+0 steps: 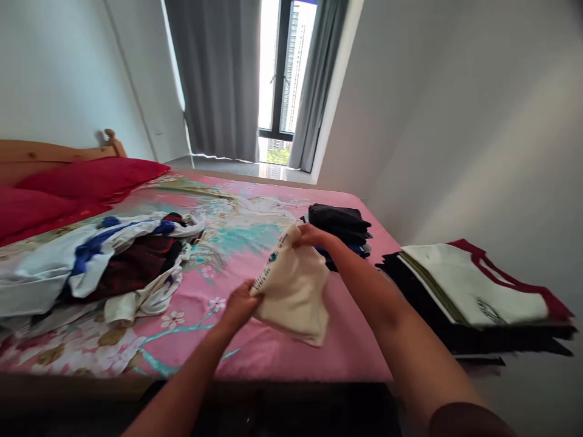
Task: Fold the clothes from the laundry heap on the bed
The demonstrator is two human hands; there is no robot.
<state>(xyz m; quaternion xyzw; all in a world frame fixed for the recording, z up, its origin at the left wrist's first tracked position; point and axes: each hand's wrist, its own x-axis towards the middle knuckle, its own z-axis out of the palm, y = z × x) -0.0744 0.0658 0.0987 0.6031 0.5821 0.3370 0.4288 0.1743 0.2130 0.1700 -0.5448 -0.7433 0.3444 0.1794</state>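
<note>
Both hands grip a cream folded garment [296,291] with dark printed lettering and a small round blue mark along its upper left edge. I cannot tell whether it is a shirt or shorts. My left hand [243,300] is closed on its lower left corner. Up at the top corner, my right hand [312,235] pinches the cloth. The garment hangs tilted over the pink flowered bedsheet [200,315]. Just behind my right hand lies a stack of dark folded clothes [339,224], partly hidden by my wrist.
A loose heap of clothes [132,261], white, blue and dark red, covers the bed's left side. Red pillows [95,176] lie by the wooden headboard [54,152]. At right stands another folded stack, topped by a white shirt [460,282] with dark red trim, near the wall.
</note>
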